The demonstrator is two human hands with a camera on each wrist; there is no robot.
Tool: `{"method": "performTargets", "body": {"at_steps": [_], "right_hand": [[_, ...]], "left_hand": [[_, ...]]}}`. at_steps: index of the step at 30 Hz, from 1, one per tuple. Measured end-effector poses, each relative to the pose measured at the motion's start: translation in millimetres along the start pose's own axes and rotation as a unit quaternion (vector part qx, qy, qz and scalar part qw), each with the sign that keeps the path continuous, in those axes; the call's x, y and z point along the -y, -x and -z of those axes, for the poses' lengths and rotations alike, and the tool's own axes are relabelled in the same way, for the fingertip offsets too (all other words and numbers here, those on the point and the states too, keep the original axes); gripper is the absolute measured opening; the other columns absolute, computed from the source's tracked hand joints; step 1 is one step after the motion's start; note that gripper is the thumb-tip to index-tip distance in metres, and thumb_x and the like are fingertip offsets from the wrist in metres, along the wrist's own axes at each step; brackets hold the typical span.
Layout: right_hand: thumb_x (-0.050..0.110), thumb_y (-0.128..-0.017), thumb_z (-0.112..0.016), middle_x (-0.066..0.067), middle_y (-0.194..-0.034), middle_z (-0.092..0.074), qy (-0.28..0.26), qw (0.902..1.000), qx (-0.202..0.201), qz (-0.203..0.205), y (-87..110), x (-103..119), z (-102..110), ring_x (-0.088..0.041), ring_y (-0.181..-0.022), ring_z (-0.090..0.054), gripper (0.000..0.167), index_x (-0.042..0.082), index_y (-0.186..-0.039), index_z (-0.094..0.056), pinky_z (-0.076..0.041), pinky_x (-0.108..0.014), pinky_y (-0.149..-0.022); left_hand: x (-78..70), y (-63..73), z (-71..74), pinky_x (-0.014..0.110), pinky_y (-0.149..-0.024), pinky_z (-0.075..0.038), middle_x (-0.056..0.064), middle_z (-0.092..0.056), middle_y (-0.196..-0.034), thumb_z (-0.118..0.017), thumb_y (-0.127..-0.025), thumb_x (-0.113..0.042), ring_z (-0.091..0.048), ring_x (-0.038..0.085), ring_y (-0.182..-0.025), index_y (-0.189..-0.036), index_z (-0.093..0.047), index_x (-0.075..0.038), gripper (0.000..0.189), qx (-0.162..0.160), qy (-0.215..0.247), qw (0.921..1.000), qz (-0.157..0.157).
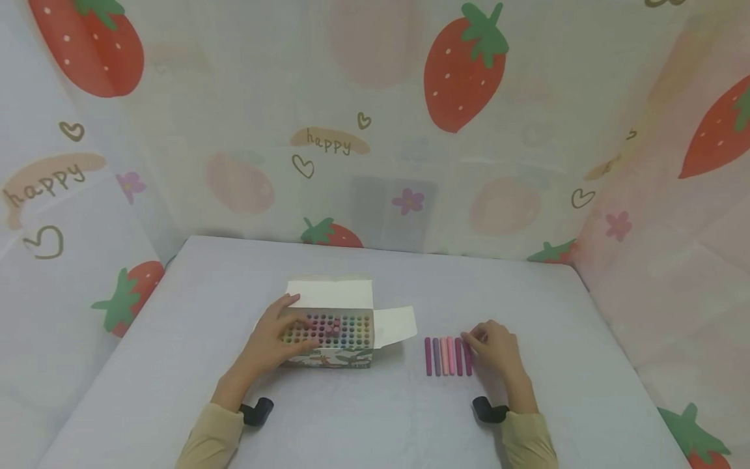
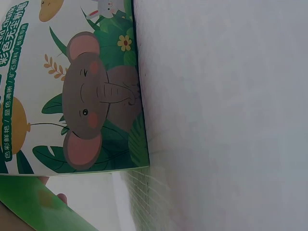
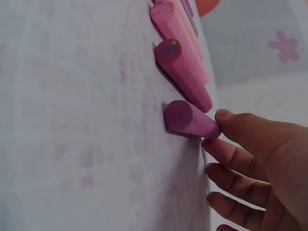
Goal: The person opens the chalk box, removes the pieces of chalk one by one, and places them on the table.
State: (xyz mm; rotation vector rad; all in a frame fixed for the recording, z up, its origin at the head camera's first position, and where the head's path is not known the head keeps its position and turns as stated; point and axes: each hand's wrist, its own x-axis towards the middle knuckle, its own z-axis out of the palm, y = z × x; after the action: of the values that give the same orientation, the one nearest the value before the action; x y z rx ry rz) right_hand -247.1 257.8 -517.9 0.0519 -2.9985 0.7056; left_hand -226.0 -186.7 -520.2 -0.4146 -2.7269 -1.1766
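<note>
A cardboard chalk box [image 1: 342,358] stands with its lid up, filled with upright colored chalks seen end-on; a few pink ones [image 1: 333,329] stick up above the others. Over the box's left part lies my left hand [image 1: 274,335], fingers spread across the chalk tops. The left wrist view catches the box's elephant-printed side [image 2: 86,101], with only fingertips showing past a green flap [image 2: 38,202]. To the right, several purple and pink chalk sticks lie in a row. My right hand [image 1: 497,346] pinches the far end of the rightmost magenta chalk [image 3: 190,118] between thumb and index finger, the chalk lying on the table.
A white side flap [image 1: 395,326] juts from the box toward the row, and the raised lid [image 1: 330,294] stands behind it. White cloth covers the table [image 1: 375,417]. Strawberry-printed curtains [image 1: 263,78] enclose the back and both sides.
</note>
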Motion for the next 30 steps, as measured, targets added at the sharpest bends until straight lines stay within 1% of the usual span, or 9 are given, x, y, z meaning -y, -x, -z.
{"method": "performTargets", "body": {"at_steps": [6,11,16,19,23,30], "right_hand": [[0.036,-0.085,-0.065,-0.004,-0.08,-0.058,0.005,1.0,0.0,0.003,-3.5,0,0,-0.019,-0.074,-0.053,0.026,0.011,-0.08,-0.066,-0.044,-0.036,-0.065],[0.036,-0.085,-0.065,-0.004,-0.081,-0.058,0.006,0.9999,-0.006,0.005,-3.1,1,0,-0.02,-0.075,-0.054,0.025,0.011,-0.081,-0.066,-0.044,-0.037,-0.067],[0.034,-0.085,-0.065,-0.007,-0.084,-0.06,-0.003,0.9995,-0.024,0.018,-0.6,6,1,-0.022,-0.079,-0.057,0.025,0.009,-0.086,-0.067,-0.046,-0.04,-0.068],[0.032,-0.085,-0.066,-0.009,-0.089,-0.061,-0.018,0.9986,-0.042,0.028,0.0,11,2,-0.025,-0.083,-0.059,0.024,0.009,-0.089,-0.068,-0.048,-0.042,-0.072],[0.03,-0.086,-0.066,-0.01,-0.094,-0.063,-0.032,0.9952,-0.071,0.058,-0.2,23,6,-0.028,-0.088,-0.06,0.023,0.008,-0.092,-0.067,-0.05,-0.046,-0.075],[0.027,-0.086,-0.066,-0.009,-0.095,-0.062,-0.063,0.9881,-0.096,0.102,0.5,51,14,-0.026,-0.087,-0.059,0.02,0.009,-0.093,-0.068,-0.05,-0.042,-0.074]], "left_hand": [[-0.1,-0.9,0.4,0.062,-0.107,-0.02,0.003,-0.029,-0.149,-0.072,-0.07,-0.058,-0.017,0.032,-0.14,-0.094,-0.063,-0.031,0.037,-0.001,-0.002,1.0,0.001],[-0.5,-1.3,1.0,0.062,-0.107,-0.02,0.003,-0.029,-0.149,-0.072,-0.07,-0.058,-0.018,0.032,-0.14,-0.094,-0.063,-0.031,0.037,-0.002,-0.002,1.0,-0.001],[-0.2,-1.3,1.1,0.062,-0.107,-0.02,0.003,-0.03,-0.149,-0.071,-0.07,-0.058,-0.017,0.032,-0.14,-0.093,-0.062,-0.032,0.036,-0.001,0.0,1.0,-0.002],[0.6,-1.1,0.6,0.063,-0.106,-0.02,0.003,-0.03,-0.149,-0.071,-0.07,-0.058,-0.017,0.032,-0.14,-0.093,-0.062,-0.032,0.036,0.001,0.0,1.0,-0.003],[1.3,-0.8,0.2,0.063,-0.106,-0.02,0.003,-0.029,-0.149,-0.071,-0.07,-0.057,-0.017,0.032,-0.14,-0.094,-0.063,-0.031,0.036,0.002,0.001,1.0,-0.004],[-0.8,-0.3,0.9,0.064,-0.105,-0.021,0.006,-0.03,-0.149,-0.073,-0.071,-0.053,-0.018,0.035,-0.139,-0.093,-0.064,-0.028,0.034,-0.002,-0.002,1.0,-0.009]]}}
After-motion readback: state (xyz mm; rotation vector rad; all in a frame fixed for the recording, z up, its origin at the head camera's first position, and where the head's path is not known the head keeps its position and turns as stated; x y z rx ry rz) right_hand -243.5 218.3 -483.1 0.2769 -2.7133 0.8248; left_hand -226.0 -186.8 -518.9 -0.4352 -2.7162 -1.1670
